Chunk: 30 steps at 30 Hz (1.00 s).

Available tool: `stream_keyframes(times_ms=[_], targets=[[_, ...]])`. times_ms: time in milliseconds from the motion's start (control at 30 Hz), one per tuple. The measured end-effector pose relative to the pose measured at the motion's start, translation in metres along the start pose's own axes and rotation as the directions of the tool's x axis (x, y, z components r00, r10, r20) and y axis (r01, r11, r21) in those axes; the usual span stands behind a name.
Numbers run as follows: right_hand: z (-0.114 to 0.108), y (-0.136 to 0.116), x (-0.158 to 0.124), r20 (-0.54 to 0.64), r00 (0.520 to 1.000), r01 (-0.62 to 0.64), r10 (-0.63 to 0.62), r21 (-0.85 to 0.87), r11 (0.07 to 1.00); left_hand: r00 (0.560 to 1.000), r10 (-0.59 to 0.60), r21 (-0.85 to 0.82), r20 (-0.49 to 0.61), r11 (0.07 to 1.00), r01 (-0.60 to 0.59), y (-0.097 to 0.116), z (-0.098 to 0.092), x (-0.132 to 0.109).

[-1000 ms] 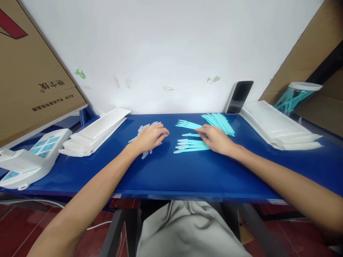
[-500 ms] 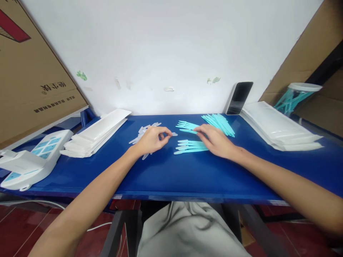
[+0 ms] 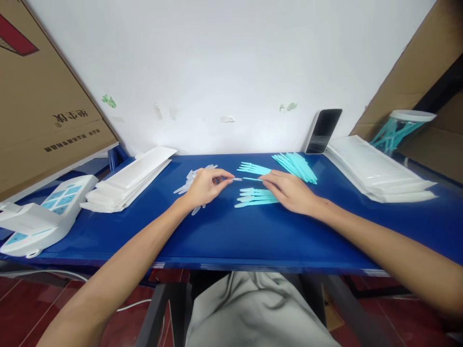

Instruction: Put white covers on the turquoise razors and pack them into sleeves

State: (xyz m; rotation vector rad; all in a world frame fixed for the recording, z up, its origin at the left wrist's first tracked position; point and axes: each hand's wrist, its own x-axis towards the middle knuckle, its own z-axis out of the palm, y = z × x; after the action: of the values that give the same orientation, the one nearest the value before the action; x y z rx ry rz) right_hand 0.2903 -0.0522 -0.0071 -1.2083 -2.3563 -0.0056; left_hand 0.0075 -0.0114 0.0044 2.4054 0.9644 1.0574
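Observation:
My left hand pinches a small clear plastic cap between thumb and forefinger, just right of a loose pile of clear caps. My right hand pinches a thin turquoise plastic stick by its handle, its tip pointing left and meeting the cap. Both hover low over the blue table. A row of turquoise sticks lies under my right hand, a second small group of sticks sits behind it, and a bigger heap of sticks lies further back.
White flat packets are stacked at the left and at the right. A phone leans on the wall. A white machine sits at far left, a cardboard box behind it, and a tub of sticks at far right.
My left hand lifted a clear cap from the pile and brought it right. My right hand picked one turquoise stick and brought its tip to the cap.

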Motion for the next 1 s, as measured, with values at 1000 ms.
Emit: stream_keyframes(times_ms=[1000], targets=[[-0.004,-0.006,-0.001,-0.089,0.996,0.01,-0.016,-0.064,0.998,0.944,-0.282,-0.48,0.172,0.812,0.331,0.002,0.008,0.004]])
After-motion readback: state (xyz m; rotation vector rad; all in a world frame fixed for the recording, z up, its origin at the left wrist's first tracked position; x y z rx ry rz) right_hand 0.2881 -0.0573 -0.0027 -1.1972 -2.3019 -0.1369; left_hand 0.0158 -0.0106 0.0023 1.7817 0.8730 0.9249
